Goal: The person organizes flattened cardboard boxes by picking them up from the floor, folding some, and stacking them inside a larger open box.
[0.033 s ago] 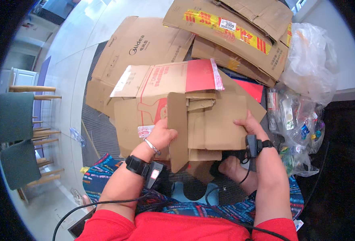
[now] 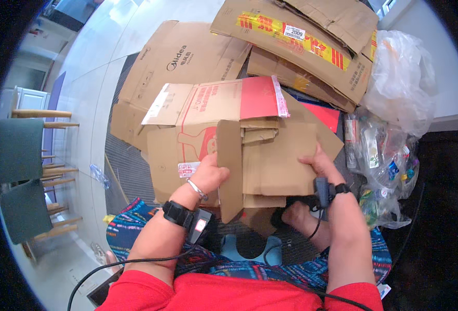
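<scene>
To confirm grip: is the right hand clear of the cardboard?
No, the right hand touches the plain brown cardboard at its right edge.

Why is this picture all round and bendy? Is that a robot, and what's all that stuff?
No robot here! It's a person with two bare hands. A wide fisheye camera worn on the head looks down, which makes things look bendy.

Flattened cardboard boxes lie over a grey striped mat, with see-through plastic bags on the right. The right hand holds the edge of a plain brown cardboard piece. The left hand touches a narrow cardboard flap; its fingers are partly hidden.
</scene>
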Tool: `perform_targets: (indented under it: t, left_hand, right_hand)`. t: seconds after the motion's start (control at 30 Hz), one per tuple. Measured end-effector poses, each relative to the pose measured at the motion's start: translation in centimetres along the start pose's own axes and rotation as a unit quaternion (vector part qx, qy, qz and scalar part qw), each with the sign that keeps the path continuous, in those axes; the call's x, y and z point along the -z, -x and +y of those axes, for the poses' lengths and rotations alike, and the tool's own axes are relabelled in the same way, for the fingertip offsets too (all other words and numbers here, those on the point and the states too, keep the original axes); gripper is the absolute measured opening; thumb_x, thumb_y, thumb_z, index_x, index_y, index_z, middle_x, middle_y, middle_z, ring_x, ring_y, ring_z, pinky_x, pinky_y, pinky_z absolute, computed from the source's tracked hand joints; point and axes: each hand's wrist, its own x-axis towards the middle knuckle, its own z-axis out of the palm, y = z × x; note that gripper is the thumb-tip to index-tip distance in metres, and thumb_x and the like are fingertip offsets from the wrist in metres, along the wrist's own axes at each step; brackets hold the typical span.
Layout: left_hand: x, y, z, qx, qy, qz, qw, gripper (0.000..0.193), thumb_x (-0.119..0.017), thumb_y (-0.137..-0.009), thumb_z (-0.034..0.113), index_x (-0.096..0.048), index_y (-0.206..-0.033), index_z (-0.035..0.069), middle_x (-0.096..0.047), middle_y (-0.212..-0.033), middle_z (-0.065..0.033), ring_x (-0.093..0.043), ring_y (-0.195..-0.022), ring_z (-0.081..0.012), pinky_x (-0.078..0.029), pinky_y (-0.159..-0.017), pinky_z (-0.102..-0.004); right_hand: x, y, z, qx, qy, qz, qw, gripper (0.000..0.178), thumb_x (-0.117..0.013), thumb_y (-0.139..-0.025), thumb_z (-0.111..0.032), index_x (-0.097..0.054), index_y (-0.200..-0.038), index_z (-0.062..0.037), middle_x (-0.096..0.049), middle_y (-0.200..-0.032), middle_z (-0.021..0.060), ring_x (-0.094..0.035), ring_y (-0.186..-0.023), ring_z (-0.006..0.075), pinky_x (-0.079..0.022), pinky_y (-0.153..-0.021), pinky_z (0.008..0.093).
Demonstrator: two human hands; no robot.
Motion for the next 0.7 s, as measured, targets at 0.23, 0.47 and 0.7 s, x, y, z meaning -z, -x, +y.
perform_targets:
  t: [0.23, 0.47, 0.7]
  left_hand:
    - [2.5, -0.5, 2.6, 0.075, 0.112, -0.163, 0.977, 0.038, -0.057, -0.078, 0.033, -0.055, -0.099, 0.001, -0.06, -0.086, -0.0095, -0.058, -0.07, -0.0161, -0.049, -0.057, -0.0279]
    - [25.2, -2.8, -11.1, -0.063, -0.143, 0.567, 0.809, 0.037, -0.047, -0.083, 0.043, -0.052, -0.071, 0.009, -0.048, -0.06, 0.0007, -0.045, -0.054, -0.0094, -0.034, -0.044, -0.0233]
    - [21.7, -5.3, -19.5, 0.122, 0.194, 0.318, 0.92, 0.067, -0.036, -0.081, 0.057, -0.044, -0.118, 0.002, -0.05, -0.113, -0.0089, -0.048, -0.098, -0.0182, -0.038, -0.084, -0.0285]
  right_hand:
    - [-4.0, 0.6, 3.4, 0.028, 0.019, 0.026, 0.999, 0.064, -0.068, -0.061, 0.001, -0.036, -0.117, -0.0021, -0.054, -0.102, 0.0106, -0.053, -0.09, 0.0223, -0.045, -0.077, 0.0337]
    - [-4.6, 0.7, 2.9, -0.012, -0.068, 0.005, 0.998, 0.052, -0.059, -0.072, -0.002, -0.035, -0.117, -0.0028, -0.052, -0.105, 0.0119, -0.053, -0.092, 0.0251, -0.045, -0.077, 0.0369]
    - [-5.2, 0.8, 3.2, -0.066, -0.033, 0.03, 0.997, 0.046, -0.057, -0.076, -0.01, -0.037, -0.117, -0.0048, -0.052, -0.105, 0.0093, -0.053, -0.087, 0.0254, -0.044, -0.076, 0.0397]
